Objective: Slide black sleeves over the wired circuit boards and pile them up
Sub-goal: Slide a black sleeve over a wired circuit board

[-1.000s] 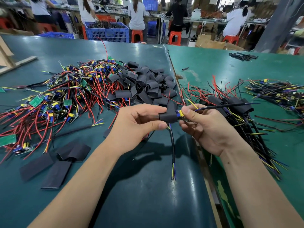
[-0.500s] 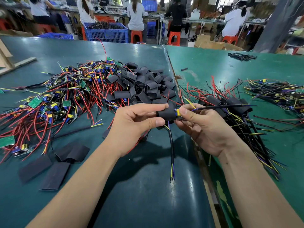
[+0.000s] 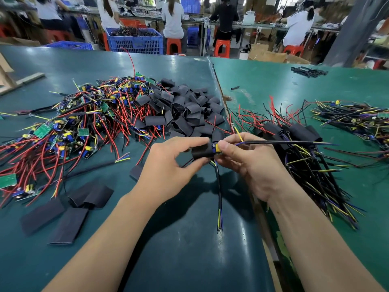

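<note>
My left hand (image 3: 168, 165) pinches a black sleeve (image 3: 202, 152) held above the table's middle. My right hand (image 3: 250, 161) pinches the end of a wired circuit board (image 3: 217, 148), whose yellow and blue parts show at the sleeve's right mouth. A black cable (image 3: 219, 190) hangs down from it and another (image 3: 284, 142) runs off to the right. A heap of bare wired boards (image 3: 69, 131) lies at the left, a heap of loose black sleeves (image 3: 185, 110) behind my hands, and a pile of sleeved boards (image 3: 294, 133) at the right.
A few flat sleeves (image 3: 63, 216) lie at the near left on the green table (image 3: 179, 249). More wired parts (image 3: 357, 119) lie at the far right. A seam (image 3: 219, 89) divides two tabletops. Blue crates (image 3: 136, 41), stools and seated people fill the background.
The sleeve has slid further right over the board, so less of the board shows. Both hands have stayed close together above the table's middle.
</note>
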Demonstrator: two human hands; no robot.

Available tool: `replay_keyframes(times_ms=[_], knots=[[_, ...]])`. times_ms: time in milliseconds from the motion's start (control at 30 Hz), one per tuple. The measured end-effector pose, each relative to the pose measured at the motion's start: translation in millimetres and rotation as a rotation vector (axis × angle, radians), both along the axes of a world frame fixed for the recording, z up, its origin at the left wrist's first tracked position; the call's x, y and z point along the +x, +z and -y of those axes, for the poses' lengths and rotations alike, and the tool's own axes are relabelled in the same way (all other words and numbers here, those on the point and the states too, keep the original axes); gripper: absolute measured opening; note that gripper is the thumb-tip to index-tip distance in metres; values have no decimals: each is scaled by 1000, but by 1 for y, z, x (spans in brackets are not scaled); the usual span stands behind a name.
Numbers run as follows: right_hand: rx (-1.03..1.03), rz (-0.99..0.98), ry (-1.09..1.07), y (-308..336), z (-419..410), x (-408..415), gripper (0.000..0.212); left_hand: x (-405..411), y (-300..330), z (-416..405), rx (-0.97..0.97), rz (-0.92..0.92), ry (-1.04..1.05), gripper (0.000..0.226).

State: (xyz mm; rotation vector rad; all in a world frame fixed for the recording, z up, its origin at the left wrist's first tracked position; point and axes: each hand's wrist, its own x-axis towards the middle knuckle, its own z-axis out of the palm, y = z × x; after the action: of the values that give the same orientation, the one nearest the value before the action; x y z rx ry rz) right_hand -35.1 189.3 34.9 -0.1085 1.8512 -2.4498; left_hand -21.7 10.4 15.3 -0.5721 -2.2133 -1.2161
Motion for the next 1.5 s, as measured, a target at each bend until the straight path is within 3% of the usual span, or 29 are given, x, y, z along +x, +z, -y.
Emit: replay_keyframes(times_ms=[300, 600, 833, 1033, 1233, 1500], knots=[[43, -133, 38, 1, -2, 0, 14, 0, -3, -2, 70, 49, -77, 43], [-3, 103, 74, 4, -8, 0, 17, 0, -4, -1, 24, 6, -112, 42], [193, 3, 26, 1, -6, 1, 16, 0, -6, -2, -12, 21, -132, 41], [39, 22, 77, 3, -4, 3, 17, -1, -7, -8, 85, 31, -180, 43], [120, 63, 75, 7, -3, 6, 18, 2, -7, -13, 78, 20, -207, 53], [251, 25, 151, 6, 5, 12, 19, -3, -9, -10, -85, 309, -119, 69]])
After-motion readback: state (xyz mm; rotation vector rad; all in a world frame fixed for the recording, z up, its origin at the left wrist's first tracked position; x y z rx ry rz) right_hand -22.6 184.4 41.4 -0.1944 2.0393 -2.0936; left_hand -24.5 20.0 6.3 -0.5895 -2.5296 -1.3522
